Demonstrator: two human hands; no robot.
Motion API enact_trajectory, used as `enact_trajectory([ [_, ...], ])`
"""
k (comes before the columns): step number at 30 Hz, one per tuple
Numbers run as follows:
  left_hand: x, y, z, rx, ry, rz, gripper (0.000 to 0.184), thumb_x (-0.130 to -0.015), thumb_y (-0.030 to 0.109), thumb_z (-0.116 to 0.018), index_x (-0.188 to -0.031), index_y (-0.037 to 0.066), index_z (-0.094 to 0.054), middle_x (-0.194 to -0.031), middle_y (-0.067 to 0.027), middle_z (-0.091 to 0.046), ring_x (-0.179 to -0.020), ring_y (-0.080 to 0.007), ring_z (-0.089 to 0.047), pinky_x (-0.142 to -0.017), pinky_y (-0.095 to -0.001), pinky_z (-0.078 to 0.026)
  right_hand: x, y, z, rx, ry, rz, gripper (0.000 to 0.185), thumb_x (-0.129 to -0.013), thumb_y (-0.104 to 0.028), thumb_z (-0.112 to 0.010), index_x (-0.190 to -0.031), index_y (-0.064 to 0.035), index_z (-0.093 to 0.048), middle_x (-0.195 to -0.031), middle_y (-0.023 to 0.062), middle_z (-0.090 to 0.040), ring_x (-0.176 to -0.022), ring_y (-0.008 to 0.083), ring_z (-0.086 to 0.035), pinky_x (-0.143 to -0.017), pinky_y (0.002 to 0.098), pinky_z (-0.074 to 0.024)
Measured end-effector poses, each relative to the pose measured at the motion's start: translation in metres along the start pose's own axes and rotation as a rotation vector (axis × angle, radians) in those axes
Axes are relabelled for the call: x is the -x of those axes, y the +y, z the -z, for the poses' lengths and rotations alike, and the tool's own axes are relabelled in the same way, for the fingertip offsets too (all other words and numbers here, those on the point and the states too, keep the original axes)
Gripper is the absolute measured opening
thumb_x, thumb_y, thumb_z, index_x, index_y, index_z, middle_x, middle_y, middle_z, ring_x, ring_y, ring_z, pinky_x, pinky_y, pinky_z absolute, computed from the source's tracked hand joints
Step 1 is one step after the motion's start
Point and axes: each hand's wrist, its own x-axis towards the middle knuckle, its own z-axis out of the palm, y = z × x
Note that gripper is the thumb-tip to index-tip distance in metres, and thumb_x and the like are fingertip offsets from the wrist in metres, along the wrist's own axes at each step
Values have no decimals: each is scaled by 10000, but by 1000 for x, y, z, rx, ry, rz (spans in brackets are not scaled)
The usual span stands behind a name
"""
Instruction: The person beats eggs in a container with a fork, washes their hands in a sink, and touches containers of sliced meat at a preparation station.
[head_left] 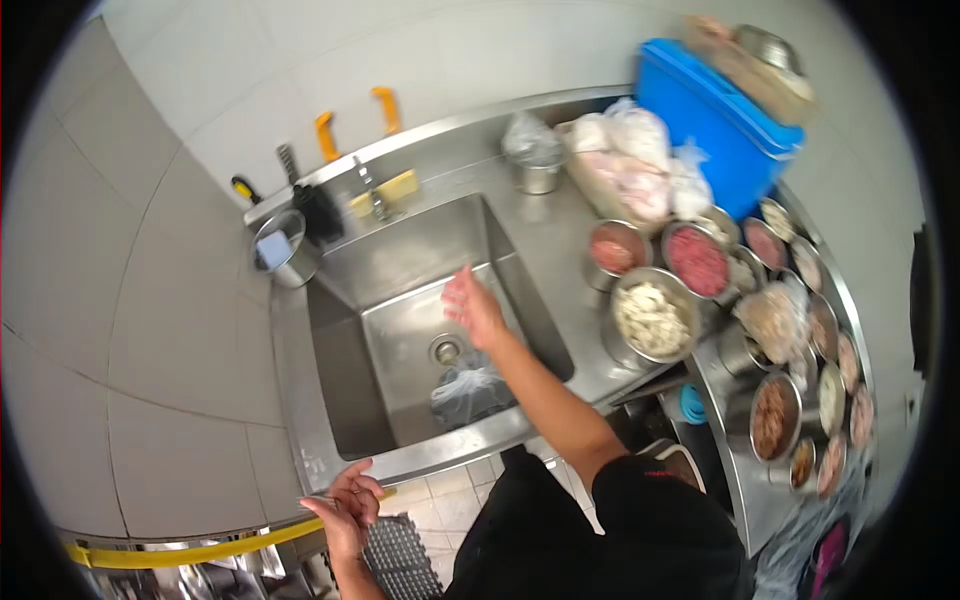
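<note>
My right hand [472, 308] reaches over the steel sink [345, 400] with nothing in it. Its fingers look spread, though a little blurred. Below it, at the bottom of the basin, are the round drain [446, 349] and a crumpled clear plastic bag [470, 392], which my hand does not appear to touch. My left hand [347, 508] is held near the front left corner of the sink, empty, fingers loosely bent and apart. At the back rim stands the faucet [371, 190], beside a yellow sponge [400, 186].
Right of the sink, steel bowls hold pale chopped food [655, 318] and red minced meat [697, 260]. Behind them are bagged pale meat [625, 165] and a blue bin [710, 120]. A metal pot [292, 262] sits at the left corner. Orange handles [327, 137] line the wall.
</note>
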Motion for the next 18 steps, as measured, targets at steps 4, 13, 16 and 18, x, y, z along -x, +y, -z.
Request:
enact_trajectory([
  [4,-43,14,6,-110,86,-121,1078,-734,862,-164,-1230,-23,-528,-769,-36,-564,-474,-37,-348,-422,-178,-254,-155,25,-31,-199,175,-212,715,-884,-659,-417,-1262,-53,-435,-1060,92,-500,-1017,241,-504,-794,416,-444],
  [13,-126,3,7,-133,106,37,1082,-727,867,-155,-1208,-25,-534,-774,-26,-554,-468,-35,-327,-406,-179,-224,-296,2,-106,-288,-61,-20,563,-942,-465,-430,-1320,-49,-397,-1260,122,-457,-1113,252,-473,-903,423,-433],
  [16,-163,0,6,-68,62,26,1000,-794,813,-166,-1207,-20,-531,-773,-19,-558,-471,-36,-321,-406,-177,-217,-276,-13,-124,126,-180,169,395,-960,-355,-426,-1184,-35,-489,-1054,92,-546,-949,215,-534,-770,405,-461],
  [18,-187,-1,5,-59,66,70,950,-826,782,-175,-1207,-14,-528,-774,-14,-558,-468,-35,-318,-404,-174,-215,-272,-15,-123,258,-114,47,215,-909,-255,-524,-977,-58,-576,-787,55,-578,-646,195,-550,-578,353,-462],
])
